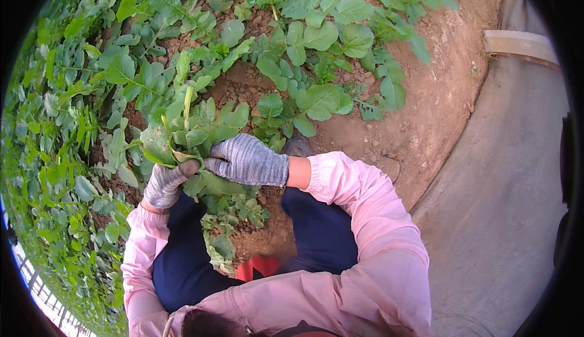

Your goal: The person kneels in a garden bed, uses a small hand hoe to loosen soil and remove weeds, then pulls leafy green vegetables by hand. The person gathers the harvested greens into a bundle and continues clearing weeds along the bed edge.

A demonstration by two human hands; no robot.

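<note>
Between my hands is a bunch of lobed green leaves [157, 141] with pale stalks, held above my knees. My left hand [168, 181], in a grey knitted glove, grips the bunch from below, its thumb pressed against the leaves. From the right, my right hand [248, 160], gloved the same way, pinches leaves at the bunch's side. One leaf's edge looks pale and browned near my left thumb. The fingers of my left hand are partly hidden behind the leaves.
Leafy plants [319, 35] grow in brown soil [424, 86] ahead and to the left. A concrete path [492, 191] runs along the right, with a pale curved band [520, 44] across it. My shoe [297, 146] stands on the soil. Something red [258, 266] lies between my legs.
</note>
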